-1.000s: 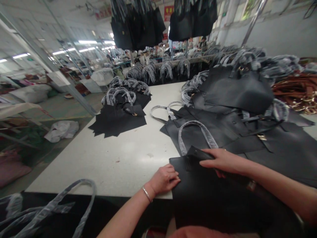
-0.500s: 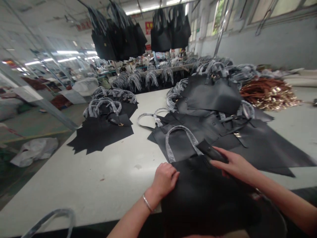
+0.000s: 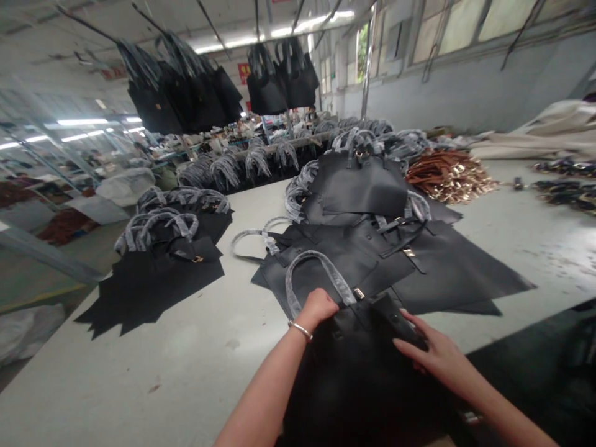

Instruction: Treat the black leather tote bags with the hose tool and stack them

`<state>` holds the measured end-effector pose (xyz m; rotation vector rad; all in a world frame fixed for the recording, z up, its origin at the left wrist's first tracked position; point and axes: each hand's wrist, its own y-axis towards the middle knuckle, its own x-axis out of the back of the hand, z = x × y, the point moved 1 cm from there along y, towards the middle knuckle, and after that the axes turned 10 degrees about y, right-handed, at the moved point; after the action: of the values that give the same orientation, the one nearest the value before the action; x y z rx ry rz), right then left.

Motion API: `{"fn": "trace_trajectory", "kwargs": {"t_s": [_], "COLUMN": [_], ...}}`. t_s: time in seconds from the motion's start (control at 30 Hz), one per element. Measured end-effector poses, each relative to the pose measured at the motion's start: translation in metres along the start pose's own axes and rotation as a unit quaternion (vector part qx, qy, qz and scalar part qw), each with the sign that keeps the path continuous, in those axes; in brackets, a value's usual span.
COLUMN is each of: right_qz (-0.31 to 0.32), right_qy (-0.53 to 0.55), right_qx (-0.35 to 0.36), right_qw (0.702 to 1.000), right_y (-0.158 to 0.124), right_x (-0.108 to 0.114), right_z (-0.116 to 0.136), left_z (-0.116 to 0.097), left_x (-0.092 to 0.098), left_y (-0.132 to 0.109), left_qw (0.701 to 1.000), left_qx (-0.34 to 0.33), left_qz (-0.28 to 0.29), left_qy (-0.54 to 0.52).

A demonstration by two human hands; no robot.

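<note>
Tote (image 3: 358, 379) is lying mouth at 12 o'clock; left hand (image 3: 319, 306) is clamping its rim, fingers curled; right hand (image 3: 431, 355) is resting flat, fingers spread.

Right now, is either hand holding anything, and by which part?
Left hand grips the black bag at its top edge, beside the wrapped handle; right hand rests flat on it.
</note>
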<state>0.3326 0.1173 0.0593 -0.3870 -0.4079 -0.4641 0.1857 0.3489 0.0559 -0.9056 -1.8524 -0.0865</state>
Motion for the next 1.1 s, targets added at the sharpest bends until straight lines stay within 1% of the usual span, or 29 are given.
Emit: {"fn": "trace_trajectory", "kwargs": {"t_s": [0.07, 0.17, 0.23, 0.33, 0.43, 0.53, 0.6, 0.67, 0.73, 0.87, 1.0, 1.1], "right_qz": [0.001, -0.002, -0.001, -0.003, -0.006, -0.007, -0.006, 0.008, 0.029, 0.069, 0.125, 0.142], "right_qy": [-0.017, -0.029, -0.027, -0.019, -0.017, -0.024, -0.031, -0.034, -0.028, -0.006, 0.042, 0.054], "right_qx": [0.001, 0.002, 0.001, -0.01, -0.017, -0.018, -0.018, -0.02, -0.017, 0.026, 0.057, 0.074], "right_qw": [1.0, 1.0, 1.0, 1.0, 1.0, 1.0, 0.999, 0.999, 0.999, 0.997, 0.99, 0.986], "right_y": [0.0, -0.001, 0.0, 0.003, 0.008, 0.01, 0.01, 0.01, 0.008, 0.006, 0.011, 0.017], "right_x": [-0.001, 0.0, 0.001, 0.001, -0.001, -0.002, -0.002, 0.0, 0.003, 0.009, 0.008, 0.004], "right_z": [0.001, 0.001, -0.003, -0.011, -0.015, -0.015, -0.011, -0.004, 0.008, 0.044, 0.076, 0.091], "left_z": [0.005, 0.011, 0.012, 0.01, 0.009, 0.008, 0.008, 0.006, 0.003, -0.007, -0.015, -0.018], "left_x": [0.004, 0.009, 0.009, 0.009, 0.012, 0.016, 0.017, 0.017, 0.017, 0.019, 0.021, 0.021], "left_y": [-0.001, -0.007, -0.012, -0.02, -0.027, -0.035, -0.04, -0.044, -0.046, -0.051, -0.057, -0.059], "left_qw": [0.999, 0.992, 0.98, 0.949, 0.912, 0.877, 0.86, 0.851, 0.853, 0.877, 0.895, 0.894], "left_qx": [0.021, 0.058, 0.086, 0.112, 0.105, 0.086, 0.07, 0.055, 0.034, -0.036, -0.064, -0.136], "left_qz": [0.005, -0.006, -0.024, -0.06, -0.088, -0.092, -0.087, -0.085, -0.086, -0.076, -0.055, -0.04], "left_qy": [-0.032, -0.108, -0.176, -0.287, -0.387, -0.463, -0.497, -0.516, -0.514, -0.473, -0.438, -0.425]}}
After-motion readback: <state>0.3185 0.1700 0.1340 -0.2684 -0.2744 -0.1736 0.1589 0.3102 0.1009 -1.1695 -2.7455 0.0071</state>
